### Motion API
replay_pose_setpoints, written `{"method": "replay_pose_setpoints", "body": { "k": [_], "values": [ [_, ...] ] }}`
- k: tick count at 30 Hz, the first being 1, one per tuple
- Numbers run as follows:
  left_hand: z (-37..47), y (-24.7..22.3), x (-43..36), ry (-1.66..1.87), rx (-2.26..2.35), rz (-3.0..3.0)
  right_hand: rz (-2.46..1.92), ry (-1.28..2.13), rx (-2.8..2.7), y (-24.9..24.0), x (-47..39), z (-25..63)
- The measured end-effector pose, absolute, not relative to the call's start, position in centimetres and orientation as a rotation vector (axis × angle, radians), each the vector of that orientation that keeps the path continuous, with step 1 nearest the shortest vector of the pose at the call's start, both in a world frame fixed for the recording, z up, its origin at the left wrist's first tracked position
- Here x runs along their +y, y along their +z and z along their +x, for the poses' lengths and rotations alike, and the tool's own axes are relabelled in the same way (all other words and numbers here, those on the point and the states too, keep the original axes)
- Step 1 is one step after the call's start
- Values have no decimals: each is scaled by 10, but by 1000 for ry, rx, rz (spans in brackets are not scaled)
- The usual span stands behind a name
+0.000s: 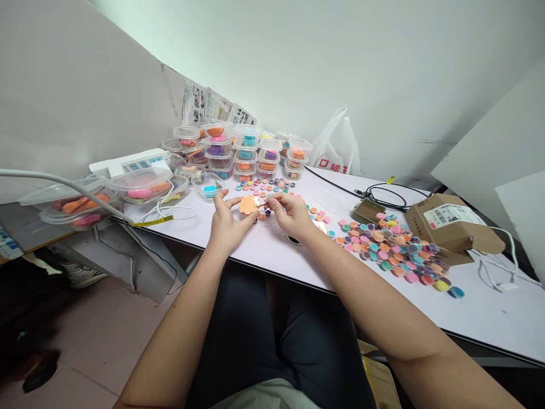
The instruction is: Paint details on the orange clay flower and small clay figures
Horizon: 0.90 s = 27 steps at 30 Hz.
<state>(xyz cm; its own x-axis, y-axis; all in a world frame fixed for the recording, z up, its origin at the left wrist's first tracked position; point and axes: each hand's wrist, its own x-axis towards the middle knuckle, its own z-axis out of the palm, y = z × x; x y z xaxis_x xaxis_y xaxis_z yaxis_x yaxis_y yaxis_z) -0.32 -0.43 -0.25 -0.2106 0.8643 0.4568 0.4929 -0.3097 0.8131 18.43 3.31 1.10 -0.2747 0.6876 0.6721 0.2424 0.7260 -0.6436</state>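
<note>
My left hand (230, 223) grips a flat orange flower-shaped piece (248, 205) by its edge, between thumb and fingers, above the white table. Close by on the right, my right hand (291, 214) pinches a thin dark-red stick (264, 204), its tip at the flower's right edge. Whether the stick is a brush is too small to tell. Small lidded paint pots (268, 184) in many colours lie just behind the hands. A round dark-rimmed thing (293, 240) is partly hidden under my right wrist.
Stacked clear tubs (221, 150) with coloured lumps stand at the back left. A large heap of paint pots (395, 247) spreads at right, beside an open cardboard box (457, 221). Black cable (385, 193), a white plastic bag (338, 145) and a power strip (131, 163) line the back.
</note>
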Motion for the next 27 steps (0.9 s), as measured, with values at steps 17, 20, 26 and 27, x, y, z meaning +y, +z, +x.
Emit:
{"method": "replay_pose_setpoints", "body": {
  "k": [17,20,26,27],
  "values": [
    [-2,-1,-6,1534,1586,1756,-789,664,-1632,8,42,186],
    [-2,-1,-6,1542,1584,1760,-761,754,-1622,9,40,186],
    [-3,-2,-7,1534,1572,1776,-793,746,-1665,11,39,183],
    [-3,-2,-7,1536,1568,1777,-800,740,-1631,10,41,184]
  ]
}}
